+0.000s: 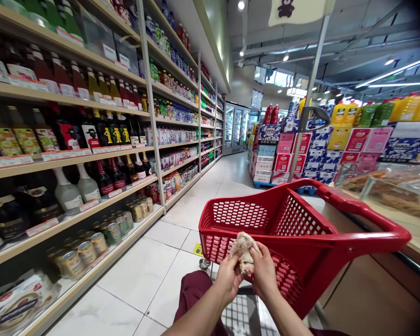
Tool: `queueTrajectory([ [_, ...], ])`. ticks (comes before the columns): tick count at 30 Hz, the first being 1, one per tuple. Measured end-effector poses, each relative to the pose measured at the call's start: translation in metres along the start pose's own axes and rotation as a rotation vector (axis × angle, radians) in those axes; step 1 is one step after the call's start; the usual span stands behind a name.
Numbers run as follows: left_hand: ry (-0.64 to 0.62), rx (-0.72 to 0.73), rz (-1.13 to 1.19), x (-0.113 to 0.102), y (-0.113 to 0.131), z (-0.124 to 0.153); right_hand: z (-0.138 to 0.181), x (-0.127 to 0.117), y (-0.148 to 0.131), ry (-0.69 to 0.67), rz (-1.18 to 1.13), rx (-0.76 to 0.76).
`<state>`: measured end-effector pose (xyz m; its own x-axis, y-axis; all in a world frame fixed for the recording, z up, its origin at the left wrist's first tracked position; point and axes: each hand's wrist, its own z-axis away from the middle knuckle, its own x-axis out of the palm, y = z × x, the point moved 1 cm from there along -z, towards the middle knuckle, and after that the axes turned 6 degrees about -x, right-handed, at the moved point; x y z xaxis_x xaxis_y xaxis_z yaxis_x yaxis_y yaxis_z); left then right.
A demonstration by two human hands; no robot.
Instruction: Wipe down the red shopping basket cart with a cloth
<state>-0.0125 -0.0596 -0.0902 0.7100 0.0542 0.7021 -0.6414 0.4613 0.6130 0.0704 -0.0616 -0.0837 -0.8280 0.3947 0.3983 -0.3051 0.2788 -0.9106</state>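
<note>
A crumpled, off-white cloth point(245, 249) with brownish stains is pinched between my two hands. My left hand point(229, 275) grips its lower left side, fingers closed. On the opposite side, my right hand point(265, 268) presses the cloth with thumb and fingers. Both hands are close together, just in front of the side wall of a red plastic shopping cart point(304, 247). The basket's perforated walls rise behind the cloth, and its handle extends to the right. Whether either hand touches the cart wall I cannot tell.
Shelves of bottles and cans point(91, 149) line the left side. Stacked drink cartons point(297, 151) and a metal pole point(306, 112) stand beyond the cart. At right is a counter with a clear food case point(381, 191). White floor tiles point(133, 280) run between the shelves and cart.
</note>
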Motion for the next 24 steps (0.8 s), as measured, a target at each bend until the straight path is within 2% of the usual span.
queueTrajectory([
  [5, -0.026, -0.166, 0.088, -0.009, -0.004, -0.002, 0.011, -0.009, 0.004, -0.095, -0.083, 0.145],
  [10, -0.054, -0.09, -0.002, -0.015, -0.014, -0.003, 0.022, -0.016, 0.006, -0.015, -0.166, 0.224],
  [13, -0.119, -0.138, -0.105, -0.013, -0.013, 0.002, 0.018, -0.018, 0.014, -0.005, -0.211, 0.22],
  [15, -0.185, -0.185, -0.155, -0.011, -0.012, 0.006, 0.012, -0.023, 0.02, -0.058, -0.122, 0.204],
  [17, -0.208, -0.173, -0.158, -0.01, -0.009, 0.007, 0.007, -0.03, 0.024, -0.124, 0.113, 0.074],
  [20, -0.157, -0.093, -0.137, -0.01, -0.005, 0.002, 0.006, -0.041, 0.023, -0.149, 0.555, -0.395],
  [22, -0.06, -0.052, -0.18, -0.011, -0.004, -0.003, 0.013, -0.043, 0.024, -0.294, 0.762, -0.711],
  [24, 0.03, -0.042, -0.255, -0.013, -0.005, -0.006, 0.022, -0.043, 0.03, -0.47, 0.881, -0.882],
])
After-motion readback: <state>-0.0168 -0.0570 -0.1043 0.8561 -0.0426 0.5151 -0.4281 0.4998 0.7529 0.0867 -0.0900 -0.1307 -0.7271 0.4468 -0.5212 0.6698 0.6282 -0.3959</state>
